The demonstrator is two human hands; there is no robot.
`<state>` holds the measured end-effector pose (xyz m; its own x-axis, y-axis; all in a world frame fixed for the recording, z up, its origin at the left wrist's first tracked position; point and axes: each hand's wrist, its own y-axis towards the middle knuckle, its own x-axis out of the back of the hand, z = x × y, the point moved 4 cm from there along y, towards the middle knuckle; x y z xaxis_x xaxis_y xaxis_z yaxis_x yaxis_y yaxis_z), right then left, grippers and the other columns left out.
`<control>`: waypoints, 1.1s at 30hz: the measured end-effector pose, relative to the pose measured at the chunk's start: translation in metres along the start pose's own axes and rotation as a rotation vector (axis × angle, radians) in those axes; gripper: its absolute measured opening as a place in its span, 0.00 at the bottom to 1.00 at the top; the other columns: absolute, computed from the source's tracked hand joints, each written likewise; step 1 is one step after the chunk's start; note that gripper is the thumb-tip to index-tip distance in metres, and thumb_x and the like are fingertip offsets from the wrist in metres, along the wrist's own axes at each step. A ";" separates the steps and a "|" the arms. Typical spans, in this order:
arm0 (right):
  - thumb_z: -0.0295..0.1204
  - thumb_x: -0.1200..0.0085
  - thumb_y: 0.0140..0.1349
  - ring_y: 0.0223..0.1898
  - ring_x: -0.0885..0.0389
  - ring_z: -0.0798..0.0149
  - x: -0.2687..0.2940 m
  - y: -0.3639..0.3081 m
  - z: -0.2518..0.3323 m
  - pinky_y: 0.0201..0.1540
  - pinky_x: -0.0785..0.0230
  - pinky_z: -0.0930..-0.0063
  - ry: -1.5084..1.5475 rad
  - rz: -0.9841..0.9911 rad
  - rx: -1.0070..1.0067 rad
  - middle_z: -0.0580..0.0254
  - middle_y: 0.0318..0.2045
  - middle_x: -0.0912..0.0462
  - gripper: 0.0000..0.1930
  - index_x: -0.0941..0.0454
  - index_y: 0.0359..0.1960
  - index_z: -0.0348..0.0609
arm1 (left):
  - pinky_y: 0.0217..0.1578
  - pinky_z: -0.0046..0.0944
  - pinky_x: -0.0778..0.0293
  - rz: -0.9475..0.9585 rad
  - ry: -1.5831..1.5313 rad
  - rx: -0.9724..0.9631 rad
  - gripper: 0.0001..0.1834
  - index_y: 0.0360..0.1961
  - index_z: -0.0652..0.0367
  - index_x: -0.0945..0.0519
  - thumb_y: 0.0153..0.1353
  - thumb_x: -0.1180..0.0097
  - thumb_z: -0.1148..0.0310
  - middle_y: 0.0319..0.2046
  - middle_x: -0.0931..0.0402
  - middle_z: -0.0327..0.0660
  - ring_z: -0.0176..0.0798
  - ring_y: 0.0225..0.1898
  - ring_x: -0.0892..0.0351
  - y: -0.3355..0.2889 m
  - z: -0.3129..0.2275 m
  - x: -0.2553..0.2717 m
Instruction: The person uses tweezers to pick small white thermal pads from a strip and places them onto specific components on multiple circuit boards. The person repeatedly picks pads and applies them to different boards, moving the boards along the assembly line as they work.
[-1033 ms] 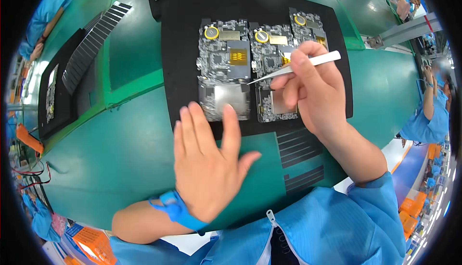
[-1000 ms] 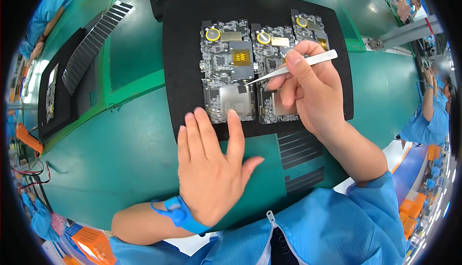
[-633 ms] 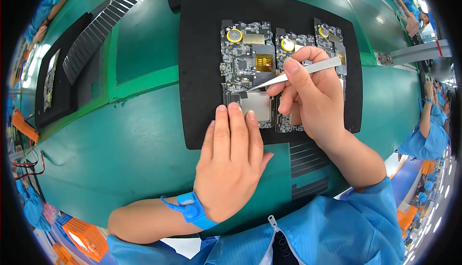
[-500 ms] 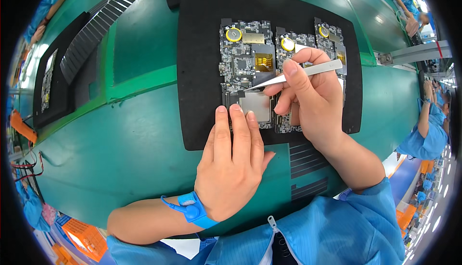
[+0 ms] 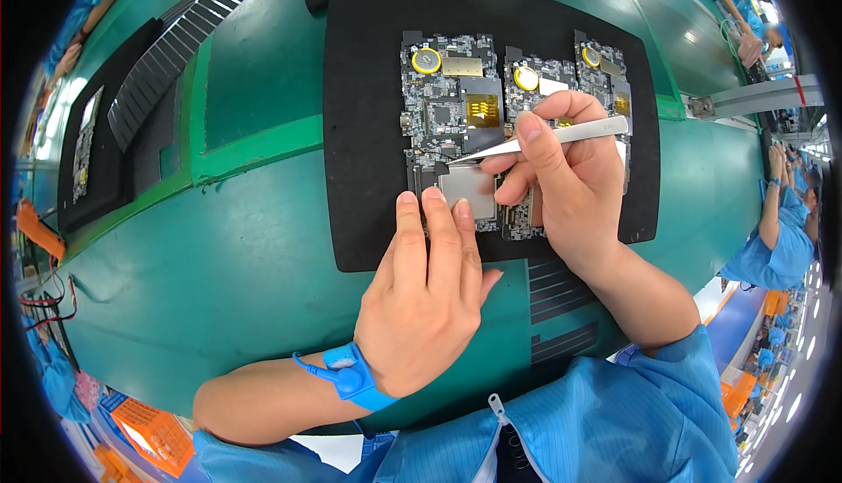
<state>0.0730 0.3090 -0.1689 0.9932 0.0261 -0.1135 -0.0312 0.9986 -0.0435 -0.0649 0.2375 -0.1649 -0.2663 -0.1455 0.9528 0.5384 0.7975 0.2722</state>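
My right hand [image 5: 574, 172] pinches a pair of silver tweezers [image 5: 561, 134], their tips pointing left. The tips meet a small black piece [image 5: 441, 168] at the upper left corner of a silver metal shield on the leftmost circuit board [image 5: 438, 141]. My left hand [image 5: 421, 294] lies flat with fingers stretched out, fingertips resting on that board's lower part. A coin cell [image 5: 426, 60] with a yellow rim sits near the board's top. Beside it lie a middle board [image 5: 526, 78], partly hidden by my right hand, and a right board [image 5: 596, 60].
The boards lie on a black foam pad [image 5: 368, 132] on a green work surface [image 5: 210, 281]. Dark strips [image 5: 561, 290] lie below the pad, and a striped sheet [image 5: 180, 53] at the far left. A metal bar [image 5: 754, 97] juts in at right. Co-workers in blue sit at both sides.
Both hands stay nearly in place. The boards have shifted very slightly upward in the view, and the tweezers' tips remain at the black piece.
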 end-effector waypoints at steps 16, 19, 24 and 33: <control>0.27 0.51 0.67 0.22 0.22 0.78 0.002 0.000 -0.008 0.23 0.28 0.87 -0.061 -0.014 0.089 0.61 0.27 0.22 0.09 0.36 0.43 0.38 | 0.46 0.49 0.31 -0.013 -0.156 0.032 0.28 0.43 0.68 0.24 0.40 0.32 0.62 0.55 0.35 0.62 0.58 0.48 0.32 0.011 0.013 0.003; 0.23 0.50 0.65 0.24 0.21 0.76 0.003 -0.006 -0.005 0.24 0.27 0.86 -0.183 0.002 0.265 0.59 0.28 0.22 0.08 0.36 0.42 0.35 | 0.46 0.48 0.31 0.019 -0.131 0.003 0.30 0.44 0.68 0.25 0.40 0.32 0.61 0.56 0.35 0.62 0.56 0.48 0.32 0.012 0.015 0.004; 0.17 0.51 0.63 0.28 0.21 0.72 -0.002 -0.017 0.001 0.27 0.26 0.82 -0.391 0.179 0.701 0.55 0.31 0.23 0.07 0.36 0.40 0.31 | 0.49 0.48 0.31 0.019 -0.047 0.008 0.35 0.48 0.69 0.26 0.41 0.33 0.57 0.56 0.36 0.62 0.56 0.50 0.32 0.009 0.011 0.001; 0.22 0.47 0.62 0.26 0.19 0.71 -0.001 -0.017 -0.010 0.27 0.27 0.80 -0.500 0.147 0.671 0.56 0.29 0.20 0.08 0.33 0.39 0.33 | 0.55 0.49 0.33 0.070 0.070 0.047 0.41 0.56 0.72 0.31 0.46 0.38 0.52 0.54 0.34 0.63 0.60 0.55 0.32 -0.002 -0.001 -0.002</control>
<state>0.0715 0.2914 -0.1782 0.9220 0.0181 0.3868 -0.2477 0.7954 0.5532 -0.0646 0.2353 -0.1673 -0.1715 -0.1277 0.9769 0.5154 0.8334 0.1995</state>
